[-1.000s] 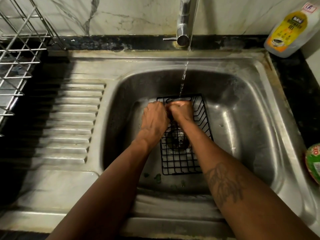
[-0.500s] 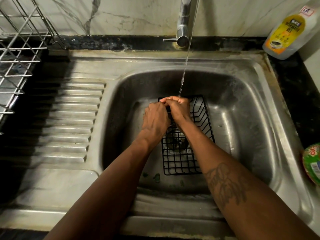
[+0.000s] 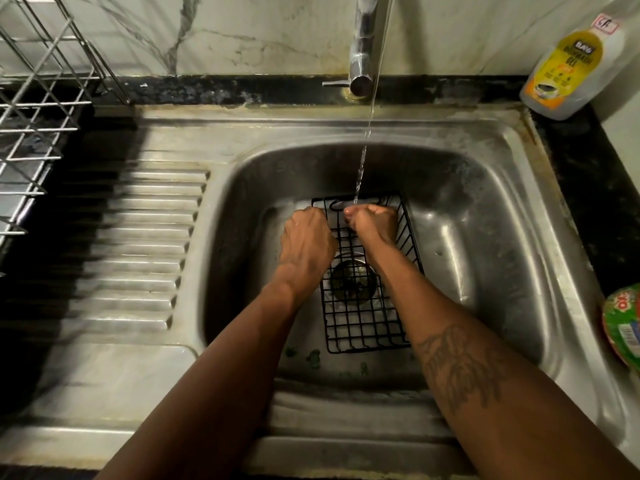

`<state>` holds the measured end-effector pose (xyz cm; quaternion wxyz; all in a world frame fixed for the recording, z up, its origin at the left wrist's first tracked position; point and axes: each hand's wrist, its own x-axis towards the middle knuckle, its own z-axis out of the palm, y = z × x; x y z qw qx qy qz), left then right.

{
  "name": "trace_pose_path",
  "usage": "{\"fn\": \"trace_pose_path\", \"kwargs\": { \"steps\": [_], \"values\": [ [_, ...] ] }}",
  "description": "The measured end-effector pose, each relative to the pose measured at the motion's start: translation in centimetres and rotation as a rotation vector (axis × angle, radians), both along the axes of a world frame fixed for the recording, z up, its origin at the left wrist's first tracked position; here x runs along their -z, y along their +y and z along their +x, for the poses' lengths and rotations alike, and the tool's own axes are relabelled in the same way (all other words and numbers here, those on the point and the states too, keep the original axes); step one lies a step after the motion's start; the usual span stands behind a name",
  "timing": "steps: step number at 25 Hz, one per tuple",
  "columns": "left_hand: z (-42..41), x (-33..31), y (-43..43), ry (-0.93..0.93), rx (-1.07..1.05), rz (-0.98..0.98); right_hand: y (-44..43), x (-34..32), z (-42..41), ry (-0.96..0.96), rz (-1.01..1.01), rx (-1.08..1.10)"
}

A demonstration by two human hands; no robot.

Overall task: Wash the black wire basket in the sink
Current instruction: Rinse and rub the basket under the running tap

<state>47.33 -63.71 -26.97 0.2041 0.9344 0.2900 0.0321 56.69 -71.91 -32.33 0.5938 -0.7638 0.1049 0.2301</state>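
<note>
The black wire basket [image 3: 363, 327] lies flat on the bottom of the steel sink [image 3: 485, 209], over the drain. My left hand [image 3: 308, 237] is curled at the basket's far left rim and seems to grip it; its fingers are hidden under the knuckles. My right hand [image 3: 375, 221] is a loose fist above the far end of the basket. A thin stream of water [image 3: 360, 174] from the tap [image 3: 362, 60] falls on its curled fingertips.
A ribbed steel drainboard [image 3: 145, 237] lies left of the basin, with a metal dish rack [image 3: 34, 112] at the far left. A dishwash gel bottle [image 3: 571, 64] stands at the back right. A green packet [image 3: 623, 323] sits on the right counter edge.
My hands were pressed together under the water. They have come apart: the left hand moved left to the basket's rim, the right hand stays under the stream.
</note>
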Motion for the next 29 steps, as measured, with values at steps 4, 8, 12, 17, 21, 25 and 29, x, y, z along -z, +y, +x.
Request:
{"fn": "trace_pose_path", "kwargs": {
  "steps": [4, 8, 12, 17, 21, 25, 29],
  "values": [
    [0.5, -1.1, 1.4, 0.023, -0.07, 0.018, 0.4, -0.1, 0.2, -0.069, -0.067, -0.217],
    [1.6, -0.3, 3.1, -0.042, 0.15, 0.097, 0.9, -0.2, -0.4, -0.126, -0.097, -0.514],
    [2.0, -0.3, 1.9, -0.038, 0.179, 0.099, 1.1, 0.0, -0.7, -0.101, -0.091, -0.497],
    [1.8, -1.2, 1.9, -0.019, 0.007, 0.027, 1.4, -0.7, -0.3, -0.266, -0.146, -0.438],
    [1.2, -1.6, 1.6, -0.062, -0.037, -0.145, -0.5, -1.1, 1.5, -0.269, -0.072, -0.154],
    [1.6, -0.8, 2.3, -0.023, -0.095, -0.218, -0.7, -0.9, 0.9, -0.398, -0.075, -0.184],
    [1.4, -0.1, 2.6, 0.026, 0.046, -0.169, 1.2, -1.0, -0.3, -1.009, -0.353, -0.394]
  ]
}}
